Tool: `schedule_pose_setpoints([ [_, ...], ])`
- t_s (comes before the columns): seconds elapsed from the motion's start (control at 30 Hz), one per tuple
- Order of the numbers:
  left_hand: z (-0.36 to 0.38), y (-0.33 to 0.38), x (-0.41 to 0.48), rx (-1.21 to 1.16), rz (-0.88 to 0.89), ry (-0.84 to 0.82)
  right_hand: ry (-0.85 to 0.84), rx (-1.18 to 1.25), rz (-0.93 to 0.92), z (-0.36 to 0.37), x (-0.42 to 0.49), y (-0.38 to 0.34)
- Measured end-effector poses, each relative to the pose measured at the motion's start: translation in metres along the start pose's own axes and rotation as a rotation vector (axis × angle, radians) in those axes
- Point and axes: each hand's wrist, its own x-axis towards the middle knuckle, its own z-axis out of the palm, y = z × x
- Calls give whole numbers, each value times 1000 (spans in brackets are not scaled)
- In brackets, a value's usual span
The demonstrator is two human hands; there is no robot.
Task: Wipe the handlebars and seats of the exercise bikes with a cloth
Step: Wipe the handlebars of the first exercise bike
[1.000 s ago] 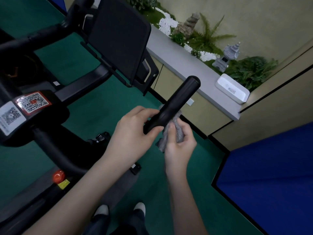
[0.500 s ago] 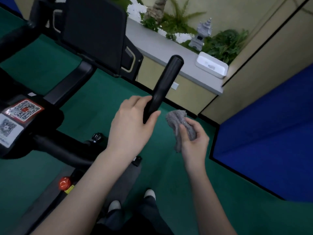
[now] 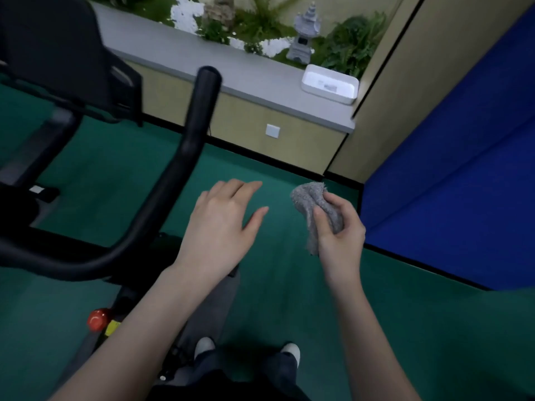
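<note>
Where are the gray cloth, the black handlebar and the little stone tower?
gray cloth (image 3: 309, 201), head view, on its bunched top part.
black handlebar (image 3: 199, 111), head view, on the upright end of the bar.
little stone tower (image 3: 304, 33), head view, on its middle tier.

Left hand (image 3: 220, 224) and right hand (image 3: 338, 230) bare, bare forearms (image 3: 144, 322), dark trousers (image 3: 278, 370), 2 pale-toed shoes (image 3: 291, 350)
</note>
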Motion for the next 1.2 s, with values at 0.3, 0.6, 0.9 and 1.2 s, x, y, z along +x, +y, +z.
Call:
schedule_pose_setpoints([
  [0.3,112,68,-1,132,74,-336,133,-24,105,-141,22,61],
  [0.6,196,127,2,129,42,-542,210,-51,139,-253,28,107],
  [0.9,225,143,15,13,17,-667,291,-36,199,-274,45,130],
  [1.2,243,112,71,52,-19,-610,166,-62,163,-245,123,129],
])
